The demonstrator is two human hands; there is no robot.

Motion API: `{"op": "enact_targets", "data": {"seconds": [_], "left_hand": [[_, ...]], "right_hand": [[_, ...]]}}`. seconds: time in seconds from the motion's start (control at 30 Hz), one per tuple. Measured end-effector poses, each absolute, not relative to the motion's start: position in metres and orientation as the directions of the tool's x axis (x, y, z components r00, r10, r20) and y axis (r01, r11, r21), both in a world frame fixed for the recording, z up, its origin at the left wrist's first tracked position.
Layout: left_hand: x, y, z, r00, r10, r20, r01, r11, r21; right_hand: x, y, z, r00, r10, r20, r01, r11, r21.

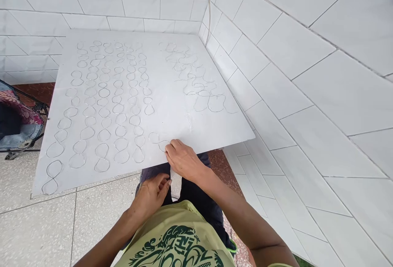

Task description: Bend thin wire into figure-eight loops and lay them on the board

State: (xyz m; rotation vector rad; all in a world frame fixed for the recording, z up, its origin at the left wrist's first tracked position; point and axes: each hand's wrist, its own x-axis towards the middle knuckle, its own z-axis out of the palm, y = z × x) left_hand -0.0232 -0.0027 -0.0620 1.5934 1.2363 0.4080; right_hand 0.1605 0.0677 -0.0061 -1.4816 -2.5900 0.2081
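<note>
My right hand (181,157) rests at the near edge of a white board (172,95), its fingertips pinched on a thin wire (154,137) bent into a curved, looped shape. The pinched end is hidden by the fingers. My left hand (151,193) hangs just below that edge over my lap, thumb and fingers curled together, and no thing shows in it. Figure-eight wire loops (103,90) lie in several columns over the left half of the board. On the right half, wavy open wires (208,95) overlap in a loose heap.
White tiled walls (301,95) border the board at the back and right. A pale cable (209,9) runs down the corner. At left, a folding metal frame with patterned cloth (26,113) stands on the speckled floor (46,222).
</note>
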Motion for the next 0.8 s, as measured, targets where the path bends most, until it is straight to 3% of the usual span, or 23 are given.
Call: {"op": "enact_targets", "data": {"seconds": [0.1, 0.2, 0.8], "left_hand": [[-0.022, 0.003, -0.059, 0.349, 0.829, -0.436, 0.288, 0.348, 0.892], [-0.018, 0.008, -0.053, 0.341, 0.795, -0.501, 0.118, 0.493, 0.862], [-0.005, 0.005, -0.026, 0.289, 0.802, -0.522, -0.087, 0.565, 0.820]], "right_hand": [[0.166, 0.052, -0.005, -0.478, 0.874, 0.088, 0.848, 0.485, -0.212], [0.170, 0.043, -0.004, -0.486, 0.867, 0.111, 0.835, 0.498, -0.233], [0.199, 0.027, -0.026, -0.584, 0.751, 0.309, 0.752, 0.644, -0.142]]}}
